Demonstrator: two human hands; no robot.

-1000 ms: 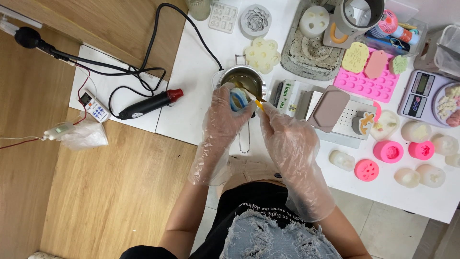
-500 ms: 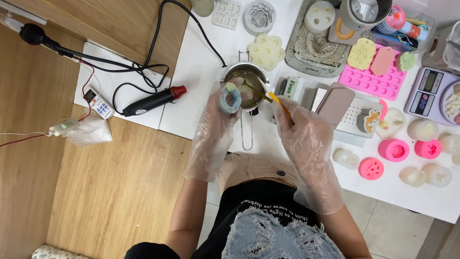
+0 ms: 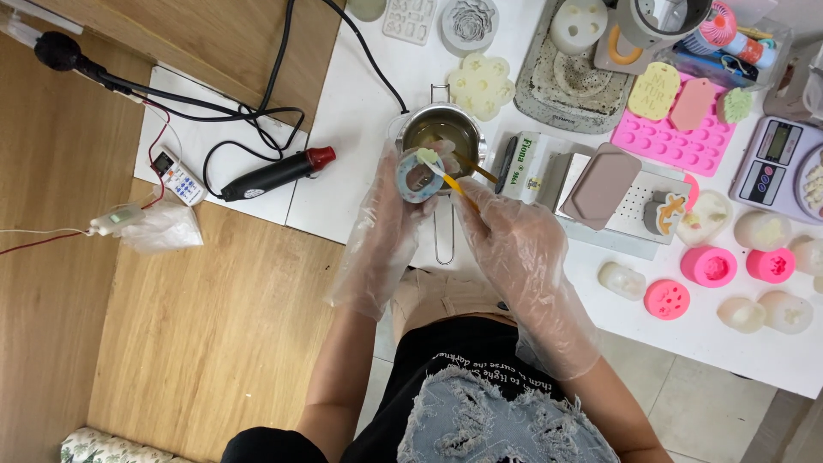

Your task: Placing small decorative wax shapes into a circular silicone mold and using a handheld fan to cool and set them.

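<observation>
— Hands? What had changed?
— Left hand (image 3: 381, 227) gripped the small round mould (image 3: 419, 174), lifted nearer the metal pot (image 3: 443, 137) than a second before. Right hand (image 3: 514, 249) pinched a yellow-handled spatula (image 3: 446, 176), its tip now inside the mould, scraping

- I am counting two gloved hands, left hand (image 3: 381, 227) and right hand (image 3: 519, 253).
- I am seeing one metal pot (image 3: 443, 135).
- I am counting three round pink moulds (image 3: 709, 266).
- I am seeing one scale (image 3: 776, 159).
</observation>
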